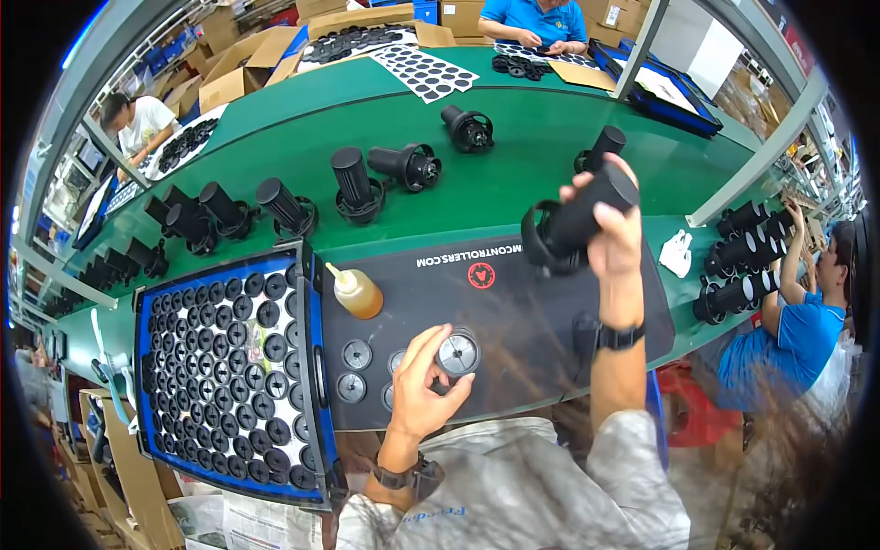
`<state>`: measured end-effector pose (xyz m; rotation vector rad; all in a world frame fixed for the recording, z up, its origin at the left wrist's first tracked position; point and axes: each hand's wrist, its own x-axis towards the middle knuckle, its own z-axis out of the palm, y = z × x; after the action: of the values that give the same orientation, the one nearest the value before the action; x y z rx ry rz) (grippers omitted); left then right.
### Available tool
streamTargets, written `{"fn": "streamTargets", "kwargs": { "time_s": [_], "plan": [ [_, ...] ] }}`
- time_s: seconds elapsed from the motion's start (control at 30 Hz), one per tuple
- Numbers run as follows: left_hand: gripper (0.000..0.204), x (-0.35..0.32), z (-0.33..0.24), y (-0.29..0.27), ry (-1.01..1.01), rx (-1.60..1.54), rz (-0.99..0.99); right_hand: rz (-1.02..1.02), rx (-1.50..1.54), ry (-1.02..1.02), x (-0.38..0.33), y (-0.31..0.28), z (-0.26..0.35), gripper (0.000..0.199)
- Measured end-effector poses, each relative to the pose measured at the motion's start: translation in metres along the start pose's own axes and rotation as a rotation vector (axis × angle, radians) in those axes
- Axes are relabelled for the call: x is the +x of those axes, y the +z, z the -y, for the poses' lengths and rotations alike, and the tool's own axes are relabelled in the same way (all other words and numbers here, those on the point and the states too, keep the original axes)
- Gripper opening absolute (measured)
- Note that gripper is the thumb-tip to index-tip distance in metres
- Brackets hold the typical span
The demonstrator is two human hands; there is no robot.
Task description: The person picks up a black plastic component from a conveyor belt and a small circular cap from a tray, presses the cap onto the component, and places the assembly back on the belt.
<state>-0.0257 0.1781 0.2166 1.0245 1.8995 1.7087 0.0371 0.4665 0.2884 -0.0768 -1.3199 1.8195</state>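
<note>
My left hand (423,390) pinches a round black cap with a grey face (458,355) over the dark mat (541,344). A few similar caps (356,354) lie flat on the mat beside that hand, one partly hidden by it. Raised at the right, my right hand (616,236) is wrapped round a black cylindrical housing (582,220) with a wider ringed end. That ringed end points down and left, and looks slightly blurred. Another black cylinder (609,140) shows just behind my right hand. Near the mat's left side stands a squeeze bottle (357,295) of amber liquid.
A blue-edged tray (317,367) full of black caps sits at left. Black housings (355,188) line the green bench (513,197), some upright, some lying. White crumpled material (676,254) lies at right. Co-workers sit across the bench and at right, beside more stacked housings (733,261).
</note>
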Motion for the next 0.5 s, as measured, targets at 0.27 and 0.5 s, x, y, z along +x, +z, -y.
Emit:
{"fn": "streamTargets", "kwargs": {
  "time_s": [0.27, 0.5],
  "plan": [
    [0.064, -0.003, 0.0, 0.026, 0.073, -0.132, -0.041, -0.124, 0.578, 0.0, -0.096, 0.019, -0.023, 0.055],
    [0.06, -0.003, -0.001, 0.026, 0.176, -0.252, -0.04, -0.226, 0.741, 0.153, -0.104, 0.0, -0.052, 0.046]
  ]
}}
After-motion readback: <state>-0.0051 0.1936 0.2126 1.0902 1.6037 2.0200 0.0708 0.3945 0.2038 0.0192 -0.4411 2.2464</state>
